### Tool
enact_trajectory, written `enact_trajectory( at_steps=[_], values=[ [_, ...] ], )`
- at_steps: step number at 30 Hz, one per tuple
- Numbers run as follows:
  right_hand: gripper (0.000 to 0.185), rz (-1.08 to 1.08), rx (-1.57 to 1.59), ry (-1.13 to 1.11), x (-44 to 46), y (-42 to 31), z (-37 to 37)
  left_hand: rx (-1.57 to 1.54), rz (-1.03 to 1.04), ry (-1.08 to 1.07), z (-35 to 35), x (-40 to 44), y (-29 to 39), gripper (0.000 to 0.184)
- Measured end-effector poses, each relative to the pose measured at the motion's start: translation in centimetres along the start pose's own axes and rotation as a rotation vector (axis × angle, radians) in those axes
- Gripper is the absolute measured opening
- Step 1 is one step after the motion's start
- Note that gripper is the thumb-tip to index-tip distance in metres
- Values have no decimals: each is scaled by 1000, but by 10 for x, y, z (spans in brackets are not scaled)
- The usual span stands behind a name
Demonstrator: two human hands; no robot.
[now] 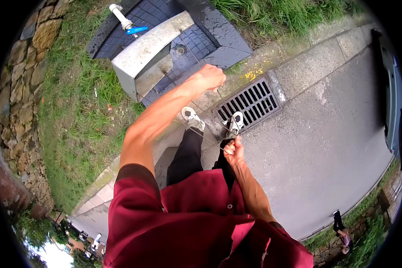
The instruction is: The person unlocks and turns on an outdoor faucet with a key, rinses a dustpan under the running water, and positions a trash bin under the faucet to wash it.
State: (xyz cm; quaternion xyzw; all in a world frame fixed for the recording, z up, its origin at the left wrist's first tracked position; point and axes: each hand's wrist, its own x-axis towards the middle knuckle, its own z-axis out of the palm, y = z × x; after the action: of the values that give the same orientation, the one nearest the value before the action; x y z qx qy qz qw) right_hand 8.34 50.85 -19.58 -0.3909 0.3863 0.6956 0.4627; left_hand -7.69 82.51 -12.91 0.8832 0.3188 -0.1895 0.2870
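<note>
My left hand is a closed fist, held out over the kerb beside the tiled basin. A thin dark cord runs from it down to my right hand. The fingers of my right hand are closed on the cord, close in front of my body. Another thin stretch of cord slants from my right hand up and left, past my shoes. My shoes stand below my hands, near the drain grate.
A metal trough and a white pipe with a blue valve handle are at the basin. Grass and a stone wall lie left. A vehicle stands right; another person is at the lower right.
</note>
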Motion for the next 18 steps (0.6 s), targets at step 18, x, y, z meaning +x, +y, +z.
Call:
enact_trajectory(
  at_steps=[18],
  values=[
    [40,-799,-131,-329,-386,-142,34,-252,516,318,-201,-15,258,22]
  ],
)
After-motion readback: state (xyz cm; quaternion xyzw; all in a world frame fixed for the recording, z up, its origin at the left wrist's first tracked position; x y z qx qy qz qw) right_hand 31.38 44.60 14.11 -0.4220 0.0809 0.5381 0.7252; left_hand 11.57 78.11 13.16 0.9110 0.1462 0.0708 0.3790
